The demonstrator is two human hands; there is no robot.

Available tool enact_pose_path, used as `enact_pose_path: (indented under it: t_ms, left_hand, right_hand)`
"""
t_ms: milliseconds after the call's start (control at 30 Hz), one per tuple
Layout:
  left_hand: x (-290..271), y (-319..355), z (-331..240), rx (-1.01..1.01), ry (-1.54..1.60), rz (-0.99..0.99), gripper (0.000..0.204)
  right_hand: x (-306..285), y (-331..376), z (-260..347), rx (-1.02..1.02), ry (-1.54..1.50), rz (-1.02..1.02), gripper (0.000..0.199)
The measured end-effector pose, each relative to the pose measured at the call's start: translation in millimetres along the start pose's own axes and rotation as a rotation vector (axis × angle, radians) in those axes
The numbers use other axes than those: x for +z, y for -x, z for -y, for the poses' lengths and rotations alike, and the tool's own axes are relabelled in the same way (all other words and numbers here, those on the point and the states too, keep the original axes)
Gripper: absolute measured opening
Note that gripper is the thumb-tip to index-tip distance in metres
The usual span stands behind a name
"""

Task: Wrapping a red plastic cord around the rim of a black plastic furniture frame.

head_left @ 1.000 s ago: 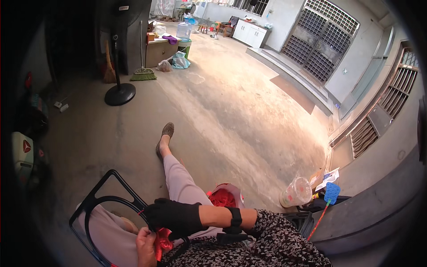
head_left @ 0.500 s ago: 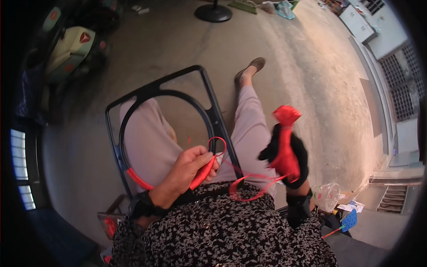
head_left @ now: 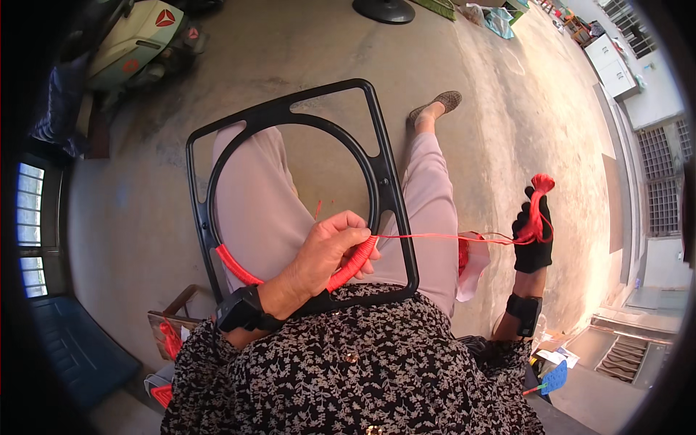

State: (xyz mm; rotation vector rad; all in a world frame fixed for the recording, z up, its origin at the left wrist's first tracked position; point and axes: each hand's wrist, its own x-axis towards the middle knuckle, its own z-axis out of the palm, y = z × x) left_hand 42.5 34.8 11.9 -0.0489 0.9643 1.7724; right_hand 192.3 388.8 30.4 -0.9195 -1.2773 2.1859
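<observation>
A black square frame with a round ring inside (head_left: 377,156) rests on my lap. Red cord (head_left: 239,267) is wound around the ring's lower arc. My left hand (head_left: 330,250) grips that wrapped part of the ring, fingers curled over it. A taut strand of red cord (head_left: 442,236) runs from there to the right. My right hand (head_left: 534,232), in a black glove, is held out to the right and is closed on a bundle of the red cord, whose end sticks up above the fist.
A white bag with red material (head_left: 471,261) sits by my right knee. A scooter (head_left: 141,36) stands at the upper left, a fan base (head_left: 384,9) at the top. A small wooden crate with red cord (head_left: 170,333) is at lower left. A blue tool (head_left: 551,377) lies at lower right.
My right hand has moved out to the right, pulling the red cord taut. My left hand has kept its hold on the wrapped ring.
</observation>
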Motion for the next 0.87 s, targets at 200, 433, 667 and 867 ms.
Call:
enact_pose_path:
  t_ms: [200,433,667,867]
  left_hand:
    - [-4.5,1.0,10.2,0.187,-0.333,-0.047,0.004]
    - [-8.2,-4.0,22.5,0.465,-0.698,-0.218,0.016]
    - [-0.7,2.7,13.5,0.368,-0.584,-0.157,0.017]
    - [-2.7,-1.4,12.0,0.162,-0.212,0.052,0.011]
  right_hand:
    - [140.5,10.3,-25.1,-0.735,0.921,0.281,0.046]
    - [238.5,33.9,-52.5,-1.293,1.551,1.091,0.021]
    - [218.1,34.0,-44.9,-0.984,1.306,0.922,0.037]
    - [176.7,69.3,-34.1,-0.862,1.378,1.105,0.056]
